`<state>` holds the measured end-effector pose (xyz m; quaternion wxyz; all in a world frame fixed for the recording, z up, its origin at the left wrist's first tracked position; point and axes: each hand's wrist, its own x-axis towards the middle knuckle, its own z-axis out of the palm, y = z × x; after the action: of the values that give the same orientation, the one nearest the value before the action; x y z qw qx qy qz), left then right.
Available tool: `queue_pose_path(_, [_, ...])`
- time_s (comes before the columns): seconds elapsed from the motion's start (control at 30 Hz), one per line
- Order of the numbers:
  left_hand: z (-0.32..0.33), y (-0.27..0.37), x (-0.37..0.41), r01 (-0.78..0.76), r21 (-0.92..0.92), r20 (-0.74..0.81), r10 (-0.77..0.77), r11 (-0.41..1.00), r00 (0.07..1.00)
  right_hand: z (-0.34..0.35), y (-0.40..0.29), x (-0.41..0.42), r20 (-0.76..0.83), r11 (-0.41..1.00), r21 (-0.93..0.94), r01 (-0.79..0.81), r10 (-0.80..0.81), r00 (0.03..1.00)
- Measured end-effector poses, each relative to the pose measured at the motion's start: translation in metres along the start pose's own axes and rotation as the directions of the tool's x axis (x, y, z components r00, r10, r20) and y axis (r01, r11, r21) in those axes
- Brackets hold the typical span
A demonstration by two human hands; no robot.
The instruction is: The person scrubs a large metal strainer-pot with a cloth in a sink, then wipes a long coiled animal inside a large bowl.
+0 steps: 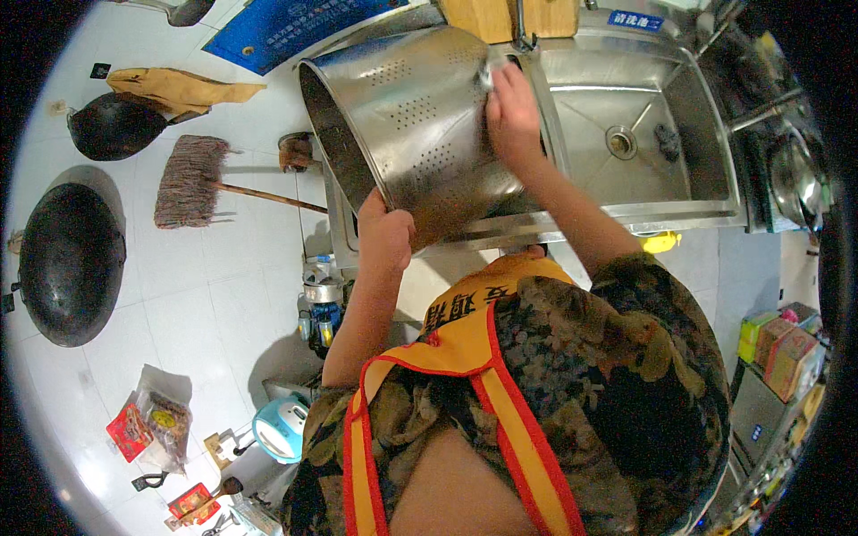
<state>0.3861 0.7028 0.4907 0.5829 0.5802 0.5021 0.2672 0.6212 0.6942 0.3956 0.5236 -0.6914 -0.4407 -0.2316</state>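
A large stainless steel strainer bucket (pixel 429 127) with groups of punched holes lies tilted on its side over the left part of the steel sink unit (pixel 670 213). Its wide mouth faces left. My left hand (pixel 387 231) grips the near side of its rim. At the base end, my right hand (pixel 515 117) presses against the metal with bent fingers. A small pale, silvery object (pixel 497 69) shows at those fingertips; blur hides what exactly it is. The bucket covers most of the basin beneath it.
To the right is a sink basin (pixel 603 174) with a drain and a dark scrubber (pixel 667 142). A faucet (pixel 523 33) and wooden boards (pixel 469 17) stand behind. Woks (pixel 72 264) and a broom head (pixel 191 181) hang on the left tiled wall. Metal bowls (pixel 798 174) sit far right.
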Motion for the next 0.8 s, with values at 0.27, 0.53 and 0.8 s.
queue_pose_path(0.27, [-0.016, -0.012, -0.008, 0.034, 0.036, -0.023, -0.033, 0.999, 0.999, 0.014, -0.077, 0.004, 0.263, 0.789, 0.574, 0.219, -0.431, 0.863])
queue_pose_path(0.53, [-0.031, -0.034, -0.009, -0.157, 0.364, 0.091, 0.133, 0.918, 0.987, 0.042, -0.030, 0.036, 0.222, 0.929, 0.320, 0.186, -0.264, 0.939])
queue_pose_path(0.8, [-0.115, -0.230, 0.032, -0.254, 0.407, 0.152, 0.208, 0.878, 0.966, 0.080, -0.032, 0.074, 0.419, 0.884, 0.468, 0.020, -0.242, 0.875])
